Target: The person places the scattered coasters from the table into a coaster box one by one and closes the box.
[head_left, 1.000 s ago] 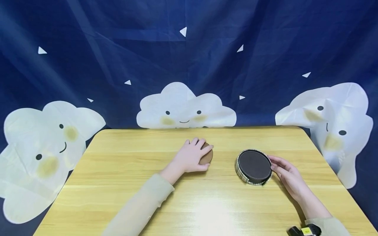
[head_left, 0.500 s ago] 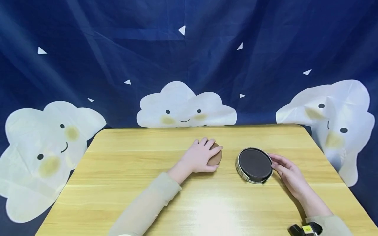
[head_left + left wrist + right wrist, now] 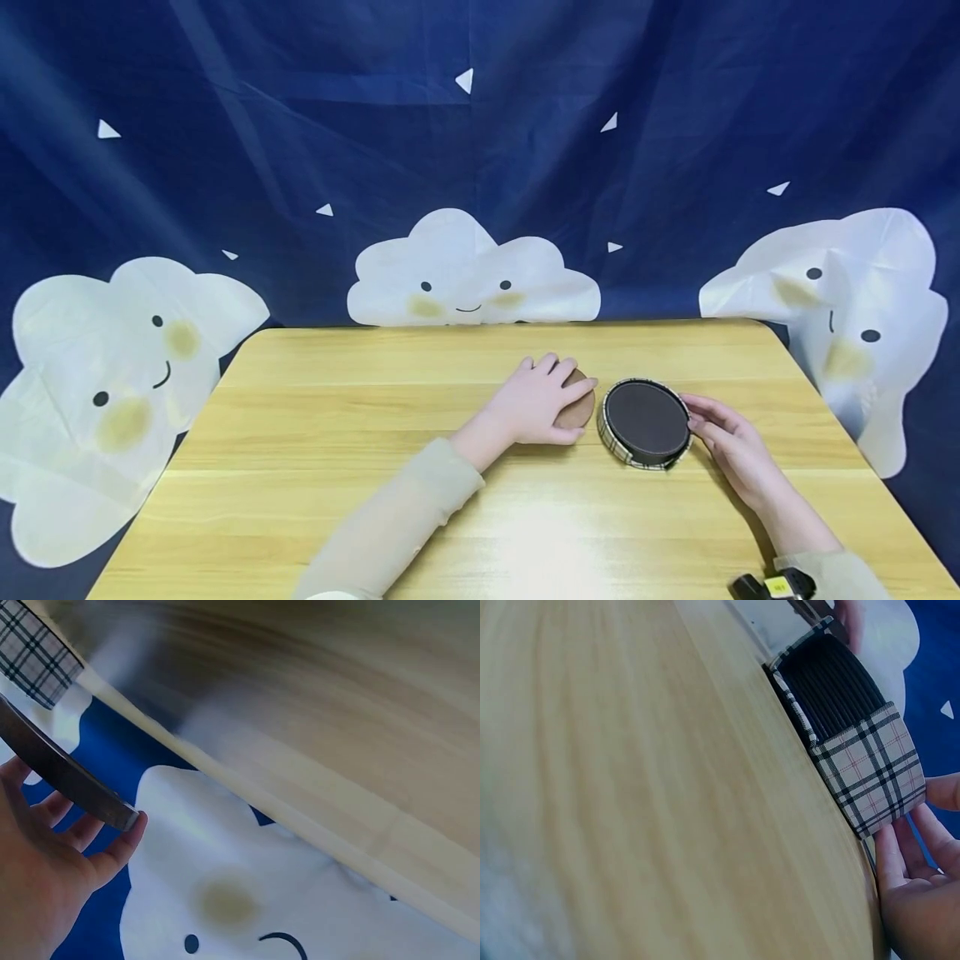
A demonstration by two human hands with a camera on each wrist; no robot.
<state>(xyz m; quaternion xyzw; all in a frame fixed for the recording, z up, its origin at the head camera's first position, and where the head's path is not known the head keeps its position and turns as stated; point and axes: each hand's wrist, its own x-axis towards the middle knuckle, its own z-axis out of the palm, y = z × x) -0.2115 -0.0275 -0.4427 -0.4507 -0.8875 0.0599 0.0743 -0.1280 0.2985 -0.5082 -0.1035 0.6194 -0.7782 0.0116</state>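
Observation:
A round brown coaster (image 3: 576, 400) is gripped from above by my left hand (image 3: 536, 404), which covers its left part. In the left wrist view the coaster (image 3: 64, 771) shows edge-on, with the fingertips along its rim. Just to its right on the table stands a round coaster holder (image 3: 617, 447) with a plaid wall, filled with a stack of dark coasters (image 3: 647, 417). My right hand (image 3: 738, 454) holds the holder's right side between thumb and fingers. In the right wrist view, several stacked dark edges (image 3: 831, 690) show through the gap in the plaid wall (image 3: 874, 769).
The holder stands on a light wooden table (image 3: 315, 400) with rounded far corners. Behind it hangs a dark blue cloth (image 3: 390, 150) printed with white clouds (image 3: 472, 275). A black device with a yellow label (image 3: 780, 586) sits at the right wrist.
My left hand has moved right across the table with the brown coaster, close to the holder's left side. The right hand and the holder have stayed in place.

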